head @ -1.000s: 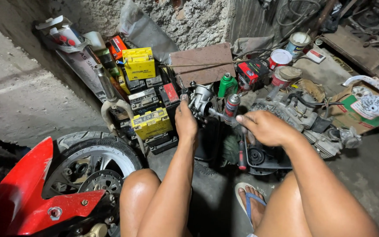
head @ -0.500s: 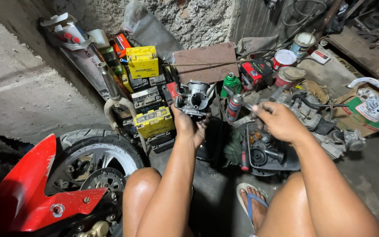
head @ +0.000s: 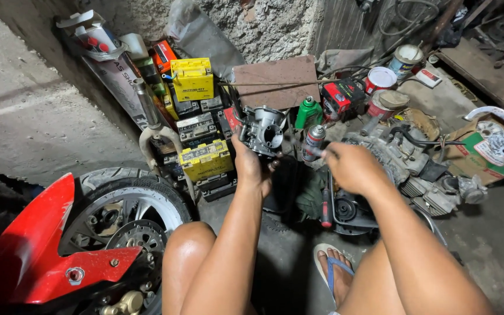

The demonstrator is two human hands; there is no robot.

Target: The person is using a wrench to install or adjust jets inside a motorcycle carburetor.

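The grey cast-metal carburetor body [head: 262, 131] was held up above the concrete floor [head: 30, 116], just in front of the stacked yellow and black batteries [head: 196, 125]. The left hand [head: 252, 166] gripped it from below, fingers wrapped around its base. The right hand [head: 352, 166] was closed around a thin tool [head: 307, 149] pointed toward it, beside a red-capped spray can [head: 313, 142]. A red-fendered motorcycle wheel [head: 118, 219] sat lower left.
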